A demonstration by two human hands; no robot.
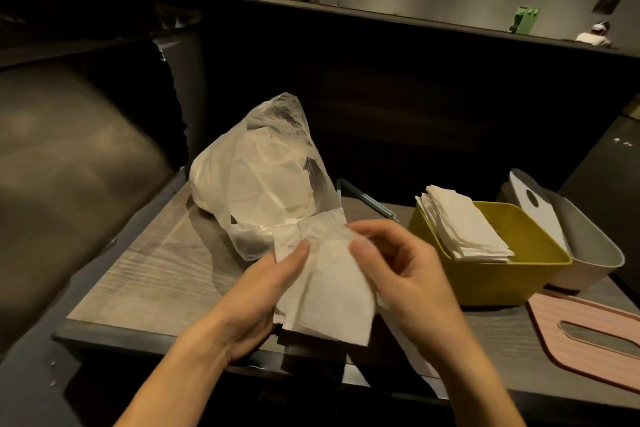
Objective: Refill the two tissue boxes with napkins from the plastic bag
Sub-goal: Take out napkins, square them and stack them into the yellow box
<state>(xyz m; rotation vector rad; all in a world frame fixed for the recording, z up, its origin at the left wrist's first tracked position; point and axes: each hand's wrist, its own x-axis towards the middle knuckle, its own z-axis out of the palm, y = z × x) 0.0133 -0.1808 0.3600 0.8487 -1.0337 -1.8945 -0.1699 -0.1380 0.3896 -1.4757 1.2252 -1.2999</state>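
Observation:
A clear plastic bag (263,177) stuffed with white napkins lies on the wooden table (138,274). Just in front of it, both hands hold a bunch of white napkins (329,288). My left hand (263,295) grips the bunch from the left with the thumb on top, and my right hand (408,270) pinches its right edge. To the right stands an open yellow tissue box (502,281) with a slanted stack of napkins (464,229) inside. Behind it is a grey tissue box (588,253) with a white slotted lid (533,204) leaning in it.
A pink slotted lid (588,340) lies flat at the table's right front. A padded dark bench (69,166) runs along the left. A dark partition (415,80) rises behind the table, with seated people beyond it. The table's front edge is below my wrists.

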